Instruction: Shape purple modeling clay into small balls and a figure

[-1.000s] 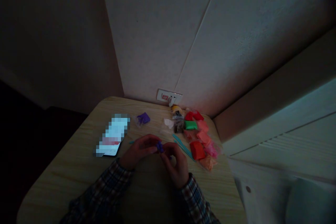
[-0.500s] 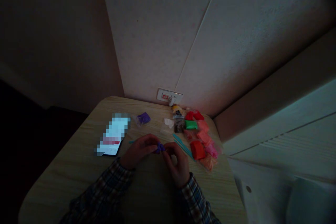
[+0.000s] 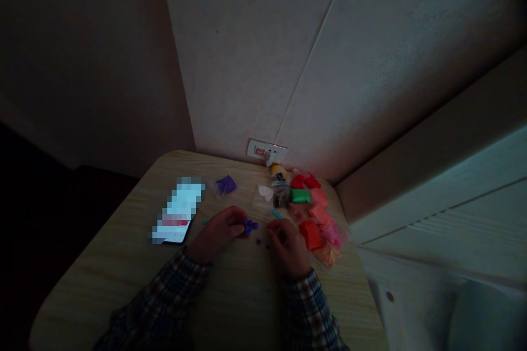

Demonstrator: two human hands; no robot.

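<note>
My left hand (image 3: 220,233) is closed, with its thumb and fingers pinching a lumpy cluster of purple modelling clay (image 3: 249,226) made of small rounded balls. To the right of the cluster, and apart from it, is my right hand (image 3: 290,247). Its fingers are curled in and the fingertips come together; whether anything tiny sits between them is too dark to see. A small purple clay ball (image 3: 258,241) lies on the table between the hands, and another dark little ball (image 3: 268,247) is beside the right fingers.
On the wooden table (image 3: 135,285) a phone (image 3: 181,211) lies at left. Behind the hands are a bag of purple clay (image 3: 225,184) and a white clay packet (image 3: 265,193). Red, green and pink packets (image 3: 319,214) crowd the right side. A blue tool (image 3: 276,214) shows partly behind my right hand.
My right hand has drawn back to the right, off the purple cluster, and covers more of the blue tools. The small balls on the table now show. My left hand keeps its hold.
</note>
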